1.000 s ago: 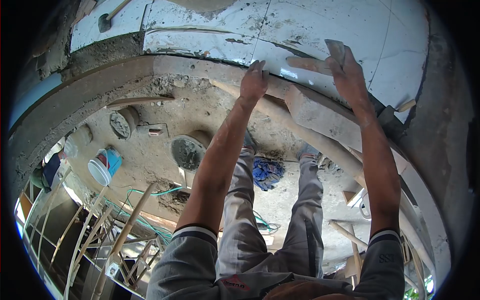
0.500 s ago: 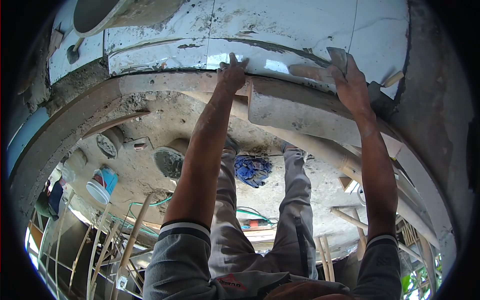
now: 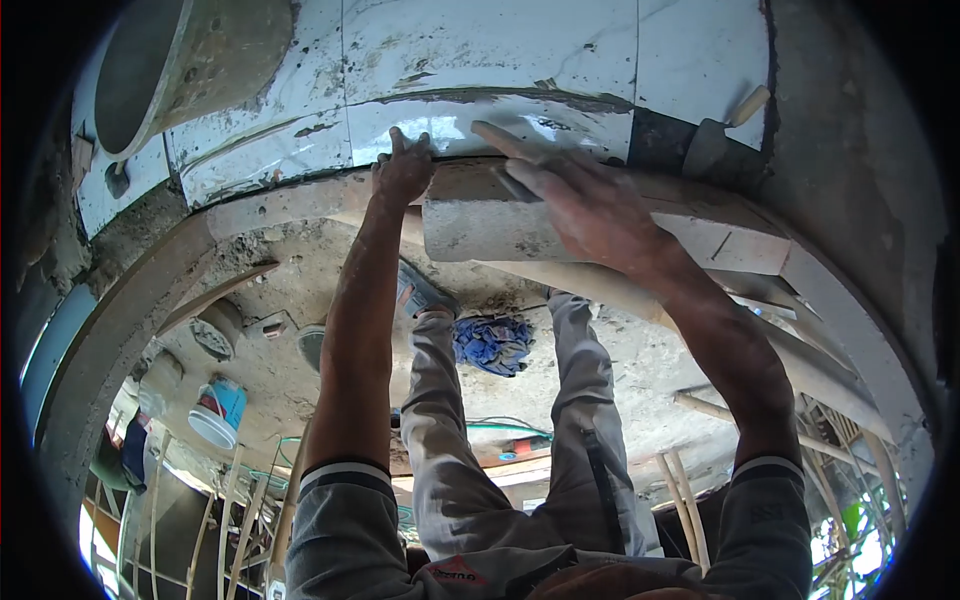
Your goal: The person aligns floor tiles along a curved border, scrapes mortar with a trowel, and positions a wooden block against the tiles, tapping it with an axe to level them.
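My left hand (image 3: 404,170) rests on the glossy white tile strip (image 3: 455,122) along the curved edge, its fingers spread and nothing in them. To its right, my right hand (image 3: 590,205) is wrapped round a trowel, slightly blurred. The trowel's wooden handle (image 3: 503,139) points left over the tile strip, and part of its dark blade (image 3: 518,186) shows below, near the curb. Whether the handle touches the tile I cannot tell. A second trowel (image 3: 707,146) with a wooden handle lies farther right, on the dark gap beside the strip.
A large bucket (image 3: 205,70) lies on the marbled tiles at upper left. The curved concrete curb (image 3: 290,190) runs between me and the tiles. Below are a blue cloth bundle (image 3: 493,345), a blue-and-white pail (image 3: 218,410), and bamboo poles (image 3: 680,500).
My right hand has swung left with the trowel, toward my left hand, uncovering the dark gap. My left hand stays on the tile strip. The view has shifted right.
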The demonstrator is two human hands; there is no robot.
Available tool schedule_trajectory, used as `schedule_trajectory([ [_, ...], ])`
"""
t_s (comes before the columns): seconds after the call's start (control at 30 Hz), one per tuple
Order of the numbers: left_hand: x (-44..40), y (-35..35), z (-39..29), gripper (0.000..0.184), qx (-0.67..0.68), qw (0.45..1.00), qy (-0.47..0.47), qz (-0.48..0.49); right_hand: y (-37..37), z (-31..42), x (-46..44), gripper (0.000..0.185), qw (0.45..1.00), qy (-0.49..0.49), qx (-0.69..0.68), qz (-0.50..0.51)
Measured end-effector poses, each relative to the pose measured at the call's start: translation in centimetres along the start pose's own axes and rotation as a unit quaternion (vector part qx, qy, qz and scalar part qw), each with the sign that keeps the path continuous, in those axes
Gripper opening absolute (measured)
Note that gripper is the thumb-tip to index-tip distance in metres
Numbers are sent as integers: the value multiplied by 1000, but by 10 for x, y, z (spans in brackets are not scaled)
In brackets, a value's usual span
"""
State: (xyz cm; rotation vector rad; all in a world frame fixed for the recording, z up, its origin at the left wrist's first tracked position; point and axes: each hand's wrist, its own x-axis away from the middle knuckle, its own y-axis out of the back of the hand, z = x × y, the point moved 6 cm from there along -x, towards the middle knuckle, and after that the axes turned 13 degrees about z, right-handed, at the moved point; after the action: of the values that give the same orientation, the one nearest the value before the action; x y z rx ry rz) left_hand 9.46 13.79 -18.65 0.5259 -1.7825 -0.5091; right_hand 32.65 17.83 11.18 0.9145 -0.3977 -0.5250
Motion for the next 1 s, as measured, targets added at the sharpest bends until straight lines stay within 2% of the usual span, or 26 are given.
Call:
schedule_trajectory([
  [0.07, 8, 15, -14, 51, -54, 998, -22, 19, -23, -9, -11, 43, 1000, -16, -7, 4],
  [0.13, 14, 18, -17, 49, -27, 999, -19, 8, -27, -12, -20, 44, 1000, -25, -15, 7],
  [0.2, 12, 22, -15, 46, 3, 1000, -9, 1, -20, -18, -26, 42, 994, -60, -79, -56],
  [0.27, 16, 24, -22, 46, -75, 997, -31, -20, -20, -20, -28, 40, 986, -75, -133, -61],
  [0.3, 23, 28, -17, 46, 48, 994, 3, -99, -22, -22, -33, 38, 977, -88, -182, -69],
  [0.33, 12, 12, -7, 49, -26, 987, -47, -149, -26, -25, -36, 36, 964, -112, -225, -84],
  [0.37, 32, 32, -16, 47, 31, 981, 26, -189, -25, -25, -40, 35, 965, -111, -217, -99],
  [0.4, 30, 30, -11, 44, 54, 966, 0, -253, -23, -24, -43, 34, 965, -114, -209, -113],
  [0.43, 28, 27, -7, 45, 89, 965, -10, -245, -25, -23, -49, 34, 964, -104, -219, -111],
  [0.47, 11, 3, 4, 49, 20, 974, -16, -224, -29, -28, -51, 33, 956, -146, -232, -101],
  [0.5, 12, 1, 4, 51, 25, 980, -1, -198, -33, -33, -53, 35, 947, -191, -242, -89],
  [0.53, 12, 6, 1, 53, 30, 984, 12, -174, -35, -35, -58, 35, 947, -188, -245, -86],
  [0.6, 24, 21, -7, 55, 79, 982, 38, -168, -43, -44, -69, 37, 945, -237, -225, -19],
  [0.63, 28, 27, -5, 57, 126, 977, 59, -163, -40, -43, -70, 37, 946, -235, -224, -19],
  [0.7, 31, 33, -4, 59, 124, 981, 57, -139, -32, -38, -68, 38, 933, -201, -289, -81],
  [0.73, 31, 31, -8, 60, 123, 985, 49, -112, -34, -38, -69, 38, 932, -203, -288, -78],
  [0.8, 12, 10, 1, 60, 43, 992, 63, -98, -35, -47, -69, 37, 949, -248, -196, 4],
  [0.93, 20, 20, 1, 61, 126, 986, 42, -100, 2, -55, -22, 34, 934, -283, -220, -10],
  [1.0, 9, 4, 7, 59, 32, 994, 36, -98, 34, -69, 16, 34, 923, -321, -214, -9],
])
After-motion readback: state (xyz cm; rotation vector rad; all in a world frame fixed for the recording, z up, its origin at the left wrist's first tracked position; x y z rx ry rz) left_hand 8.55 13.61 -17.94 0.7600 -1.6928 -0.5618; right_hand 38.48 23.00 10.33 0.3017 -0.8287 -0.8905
